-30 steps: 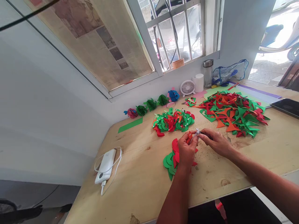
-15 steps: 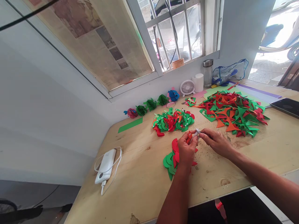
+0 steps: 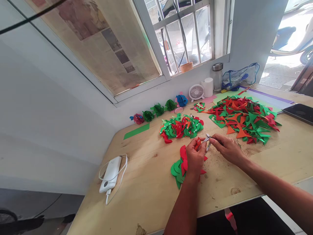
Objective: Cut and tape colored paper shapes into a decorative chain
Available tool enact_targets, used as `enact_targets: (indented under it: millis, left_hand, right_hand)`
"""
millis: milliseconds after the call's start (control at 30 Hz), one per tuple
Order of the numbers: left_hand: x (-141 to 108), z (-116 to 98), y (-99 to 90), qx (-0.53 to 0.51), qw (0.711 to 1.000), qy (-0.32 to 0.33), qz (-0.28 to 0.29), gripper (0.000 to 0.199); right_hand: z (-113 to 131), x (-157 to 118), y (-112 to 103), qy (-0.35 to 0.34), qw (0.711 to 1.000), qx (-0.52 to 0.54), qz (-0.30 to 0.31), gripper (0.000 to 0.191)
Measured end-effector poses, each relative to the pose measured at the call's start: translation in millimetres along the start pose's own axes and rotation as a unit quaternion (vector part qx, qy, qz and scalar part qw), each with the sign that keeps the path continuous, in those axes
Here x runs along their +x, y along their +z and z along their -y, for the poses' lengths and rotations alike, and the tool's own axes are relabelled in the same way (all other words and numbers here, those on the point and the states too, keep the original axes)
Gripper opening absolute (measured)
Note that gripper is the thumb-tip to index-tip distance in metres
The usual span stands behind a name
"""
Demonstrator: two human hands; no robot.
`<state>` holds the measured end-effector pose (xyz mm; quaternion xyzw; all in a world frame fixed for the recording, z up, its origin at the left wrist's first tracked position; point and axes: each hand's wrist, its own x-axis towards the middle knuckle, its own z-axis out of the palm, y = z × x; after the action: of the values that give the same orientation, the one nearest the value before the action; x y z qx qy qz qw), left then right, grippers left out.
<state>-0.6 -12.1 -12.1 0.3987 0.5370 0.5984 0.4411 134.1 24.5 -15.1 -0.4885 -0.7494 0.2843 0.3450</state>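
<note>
My left hand is closed on a small orange-red paper piece. A narrow white strip also shows at its fingertips. My right hand pinches a thin, dark, metallic-looking item whose kind I cannot make out, and its tip meets the white strip. Beside and partly behind my left hand lies a pile of red and green curved paper cutouts. Farther back sits a heap of red, green and orange cutouts, several with small white patches.
A large pile of paper scraps covers the back right, near a phone. Along the wall stand paper flowers, a small fan and a glass bottle. A white power bank with its cable lies left.
The metallic tip between my hands has shifted slightly, and more of the white strip shows below it. My hands have otherwise barely moved.
</note>
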Motion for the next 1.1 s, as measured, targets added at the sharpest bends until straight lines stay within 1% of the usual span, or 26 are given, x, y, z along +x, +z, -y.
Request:
enact_targets:
  millis: [133, 367, 533, 733, 967, 1100]
  left_hand:
    - [0.1, -1.0, 0.7, -0.010, 1.000, -0.011, -0.014, 0.030]
    - [-0.8, -1.7, 0.8, -0.012, 1.000, -0.017, -0.016, 0.033]
    - [-0.8, -2.3, 2.3, -0.017, 0.999, -0.034, -0.020, 0.035]
    - [0.1, 0.6, 3.2, -0.013, 0.999, -0.031, -0.010, 0.036]
    - [0.8, 4.8, 2.4, -0.021, 1.000, -0.016, 0.014, 0.030]
    - [1.2, 7.0, 2.1, -0.038, 0.999, -0.018, 0.022, 0.029]
  right_hand:
    - [0.8, 0.4, 0.0, 0.003, 1.000, -0.019, -0.012, 0.039]
    - [0.7, 1.2, -0.1, 0.007, 1.000, -0.014, 0.010, 0.041]
    - [2.1, 0.7, 0.0, -0.008, 1.000, -0.012, 0.013, 0.040]
    - [2.6, 0.1, 0.8, -0.021, 1.000, -0.006, 0.019, 0.039]
    - [4.1, -0.3, -0.1, -0.019, 0.999, 0.005, 0.032, 0.039]
    - [5.1, -0.6, -0.2, -0.026, 0.999, 0.003, 0.026, 0.039]
